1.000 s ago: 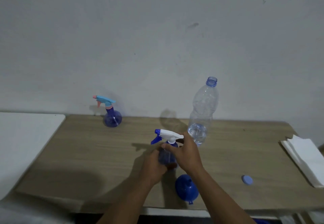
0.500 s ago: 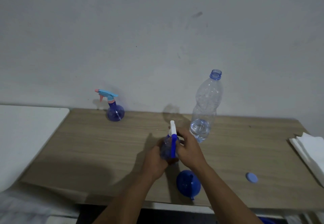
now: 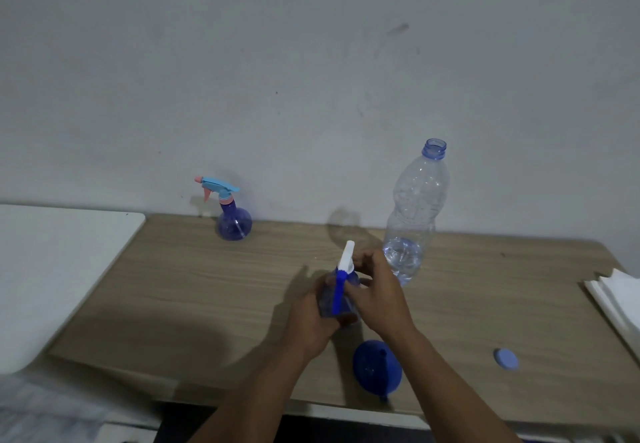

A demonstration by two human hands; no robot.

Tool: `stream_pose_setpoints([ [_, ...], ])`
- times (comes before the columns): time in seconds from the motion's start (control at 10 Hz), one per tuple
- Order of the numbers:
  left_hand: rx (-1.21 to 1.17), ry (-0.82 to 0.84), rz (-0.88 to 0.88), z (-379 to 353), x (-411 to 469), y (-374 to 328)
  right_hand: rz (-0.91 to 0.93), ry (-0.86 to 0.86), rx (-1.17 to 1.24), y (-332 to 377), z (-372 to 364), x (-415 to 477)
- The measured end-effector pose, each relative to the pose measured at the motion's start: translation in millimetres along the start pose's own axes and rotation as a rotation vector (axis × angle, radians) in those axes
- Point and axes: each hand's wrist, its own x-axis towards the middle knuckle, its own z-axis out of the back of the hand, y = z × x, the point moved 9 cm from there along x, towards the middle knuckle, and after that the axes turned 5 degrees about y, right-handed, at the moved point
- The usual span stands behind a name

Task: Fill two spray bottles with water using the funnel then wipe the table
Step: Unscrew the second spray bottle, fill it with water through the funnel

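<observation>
A small blue spray bottle with a white and blue trigger head [image 3: 343, 279] stands at the middle of the wooden table [image 3: 194, 290]. My left hand [image 3: 311, 318] grips its body. My right hand [image 3: 375, 292] is closed around its neck and cap, with the trigger pointing toward me. A second spray bottle [image 3: 232, 215] with a light blue and pink head stands at the back left by the wall. A blue funnel [image 3: 377, 368] lies near the front edge. An uncapped clear water bottle [image 3: 414, 214], water only in its bottom, stands behind my right hand.
A blue bottle cap [image 3: 506, 358] lies at the front right. A stack of white paper towels [image 3: 616, 300] sits at the right edge. A white surface [image 3: 52, 269] adjoins the table on the left. A grey wall rises behind the table.
The trigger head has turned from pointing left to pointing toward me under my right hand. The view has shifted slightly.
</observation>
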Motion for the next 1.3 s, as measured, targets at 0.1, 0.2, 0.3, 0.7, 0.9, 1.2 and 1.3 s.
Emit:
stream_pose_setpoints([
  [0.1,-0.015,0.019,-0.007,-1,0,-3,0.035,0.035,-0.032,3,-2,1],
  [0.2,0.029,-0.003,-0.008,1,-1,-6,0.083,0.106,-0.083,9,-6,-3],
  [0.3,0.125,-0.027,-0.055,4,-5,-14,0.042,0.044,0.003,4,-4,-3],
  [0.7,0.230,-0.054,-0.064,8,-9,-24,0.053,0.027,0.011,-1,-7,-6],
  [0.9,0.079,-0.076,-0.039,8,-5,-15,0.069,0.054,-0.054,4,-10,-3],
  [1.2,-0.083,-0.050,0.027,3,4,-1,0.063,0.050,-0.131,4,-11,-1],
  [1.3,-0.185,-0.012,0.104,-4,9,3,0.068,0.071,-0.110,5,-10,-4],
])
